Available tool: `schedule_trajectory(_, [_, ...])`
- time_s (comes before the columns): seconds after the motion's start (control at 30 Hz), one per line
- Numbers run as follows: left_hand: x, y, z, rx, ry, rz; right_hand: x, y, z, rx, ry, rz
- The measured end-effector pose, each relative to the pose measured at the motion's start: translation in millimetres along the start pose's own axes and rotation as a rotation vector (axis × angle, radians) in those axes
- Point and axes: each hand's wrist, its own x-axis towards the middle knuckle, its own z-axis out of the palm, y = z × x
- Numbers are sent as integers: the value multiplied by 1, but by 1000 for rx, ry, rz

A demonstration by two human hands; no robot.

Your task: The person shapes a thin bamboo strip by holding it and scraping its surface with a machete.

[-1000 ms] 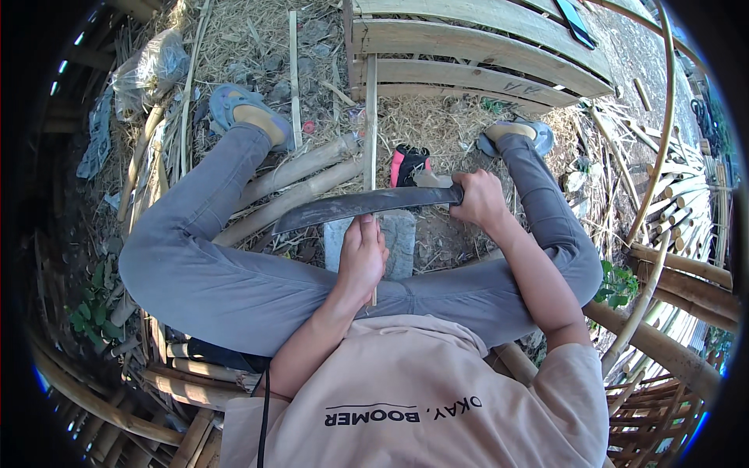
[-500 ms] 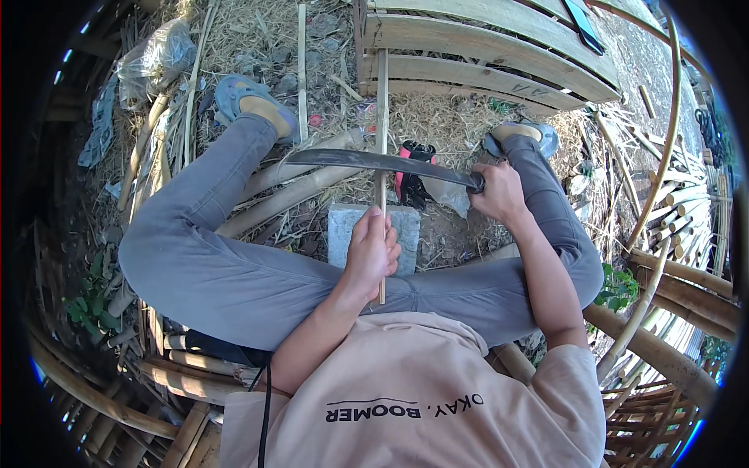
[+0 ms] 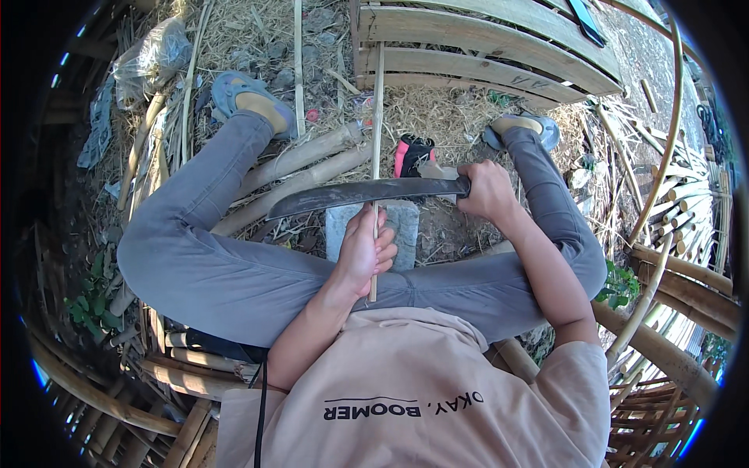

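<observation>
A long narrow bamboo strip [image 3: 378, 117] runs from near my lap out to the wooden crate. My left hand [image 3: 365, 246] is closed around its near part, above a pale stone block [image 3: 402, 234]. Closed on the dark handle of a machete is my right hand [image 3: 490, 191]. The machete's long, slightly curved blade [image 3: 335, 195] points left and lies across the strip, just beyond my left fingers. Whether its edge bites into the strip, I cannot tell.
A slatted wooden crate [image 3: 484, 31] stands ahead. Bamboo poles [image 3: 304, 175] lie on the straw-strewn ground near a pink and black object [image 3: 413, 156]. A clear plastic bag [image 3: 156, 58] sits far left. Cut bamboo pieces [image 3: 686, 207] are piled at right.
The machete has come toward me along the strip, from farther out to just beyond my left hand, and shifted slightly left. My left hand keeps its hold on the strip.
</observation>
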Motion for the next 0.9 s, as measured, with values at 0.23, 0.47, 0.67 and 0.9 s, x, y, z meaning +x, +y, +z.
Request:
schedule_trajectory(0.23, [-4,-2,7,47,70,26,5,8,0,-13,73,16])
schedule_trajectory(0.47, [-2,-4,5,43,67,42,15,23,4,-70,93,-8])
schedule_trajectory(0.67, [-7,-6,12,29,56,16,17,74,-7,-62,362,135])
schedule_trajectory(0.9, [-1,-6,7,77,75,64,2,23,-7,4,200,-34])
